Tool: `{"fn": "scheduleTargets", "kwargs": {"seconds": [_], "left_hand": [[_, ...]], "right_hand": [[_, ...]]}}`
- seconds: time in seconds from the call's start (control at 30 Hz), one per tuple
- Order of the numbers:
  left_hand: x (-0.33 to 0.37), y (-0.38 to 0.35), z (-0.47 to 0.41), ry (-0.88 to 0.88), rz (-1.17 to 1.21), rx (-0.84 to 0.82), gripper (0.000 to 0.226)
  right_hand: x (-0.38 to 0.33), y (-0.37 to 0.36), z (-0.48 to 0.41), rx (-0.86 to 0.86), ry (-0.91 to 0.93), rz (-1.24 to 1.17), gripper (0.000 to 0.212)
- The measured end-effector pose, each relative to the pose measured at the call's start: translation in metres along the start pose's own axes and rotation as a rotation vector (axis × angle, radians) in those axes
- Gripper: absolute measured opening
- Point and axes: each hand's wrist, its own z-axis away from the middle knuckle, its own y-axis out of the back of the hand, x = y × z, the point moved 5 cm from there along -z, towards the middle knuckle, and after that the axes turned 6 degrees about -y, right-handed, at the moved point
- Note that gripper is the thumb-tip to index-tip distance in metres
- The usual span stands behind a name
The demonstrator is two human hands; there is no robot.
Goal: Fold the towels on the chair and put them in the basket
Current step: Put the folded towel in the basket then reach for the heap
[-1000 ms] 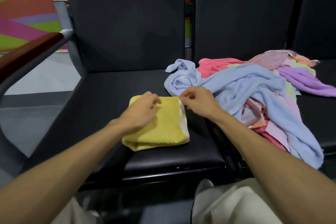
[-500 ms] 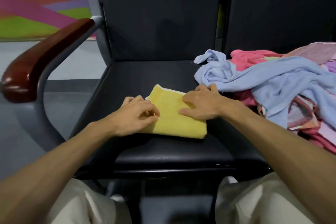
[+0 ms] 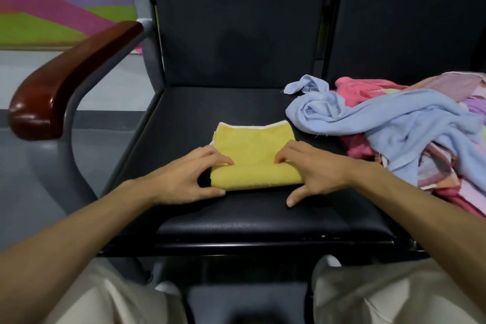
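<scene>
The left hand [image 3: 192, 179] and right hand [image 3: 315, 171] each pinch the thick near fold of the fluffy yellow towel [image 3: 252, 144] on the smooth black chair seat [image 3: 184, 113].

A yellow terry-cloth towel [image 3: 252, 144] with a white-trimmed far edge lies flat near the middle of the black padded chair seat [image 3: 236, 221]. Its near edge is turned up and over toward 12 o'clock in a thick fold. At its 2 to 3 o'clock sprawls a loose heap of unfolded towels [image 3: 434, 166], with a crumpled light-blue towel [image 3: 368, 118] draped over a pink towel [image 3: 360, 87] and paler pieces, reaching onto the neighbouring seat.
</scene>
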Motion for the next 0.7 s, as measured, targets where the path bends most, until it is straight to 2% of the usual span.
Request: {"fn": "scheduleTargets", "kwargs": {"seconds": [0.07,0.13,0.23,0.33,0.47,0.53,0.63,0.7], "left_hand": [[0.003,-0.005,-0.002,0.019,-0.025,-0.038,0.065],[0.003,-0.006,-0.003,0.027,-0.02,-0.007,0.062],[0.006,-0.003,-0.003,0.021,-0.034,0.067,0.044],[0.011,0.004,-0.001,0.07,0.047,0.17,0.022],[0.014,0.012,0.004,0.209,0.26,0.3,0.014],[0.017,0.014,0.002,0.249,0.306,0.355,0.015],[0.016,0.014,-0.007,0.359,0.345,0.383,0.029],[0.013,0.013,-0.018,0.443,0.342,0.39,0.038]], "right_hand": [[0.002,-0.001,0.001,0.045,-0.028,-0.041,0.073],[0.002,0.005,-0.001,0.115,-0.049,-0.035,0.06],[-0.006,0.016,0.002,0.182,-0.07,0.006,0.043],[-0.01,0.023,0.01,0.199,-0.11,-0.07,0.041],[-0.008,0.028,0.016,0.24,-0.126,-0.248,0.032],[-0.006,0.026,0.014,0.218,-0.145,-0.433,0.023],[0.001,0.019,0.009,0.157,-0.221,-0.748,0.019],[0.007,0.013,0.003,0.122,-0.301,-0.831,0.016]]}}
